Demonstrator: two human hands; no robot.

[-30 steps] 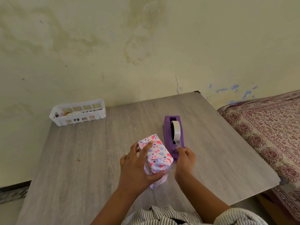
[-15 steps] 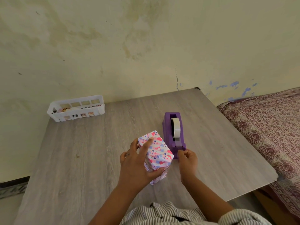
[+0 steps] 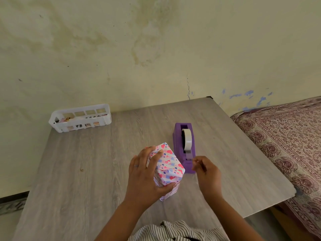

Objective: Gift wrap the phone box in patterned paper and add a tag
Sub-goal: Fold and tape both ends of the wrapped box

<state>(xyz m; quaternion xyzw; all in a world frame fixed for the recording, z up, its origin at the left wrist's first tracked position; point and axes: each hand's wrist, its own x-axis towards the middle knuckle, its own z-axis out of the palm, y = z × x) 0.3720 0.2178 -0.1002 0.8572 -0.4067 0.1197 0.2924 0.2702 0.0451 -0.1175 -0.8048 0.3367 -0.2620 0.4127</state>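
Box (image 3: 167,168): upright on bench (image 3: 90,171), wrapped in pink-and-blue heart paper.
Left hand (image 3: 145,178): fingers clamped round box.
Right hand (image 3: 207,174): fingers pinching clear tape (image 3: 196,166).

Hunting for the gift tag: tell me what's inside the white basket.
The white basket holds small paper-like pieces, visible through its slots; too small to identify. Anything lower down is hidden by its wall.

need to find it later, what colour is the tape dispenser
Purple, holding a whitish tape roll. The dispenser shows clearly in the head view.
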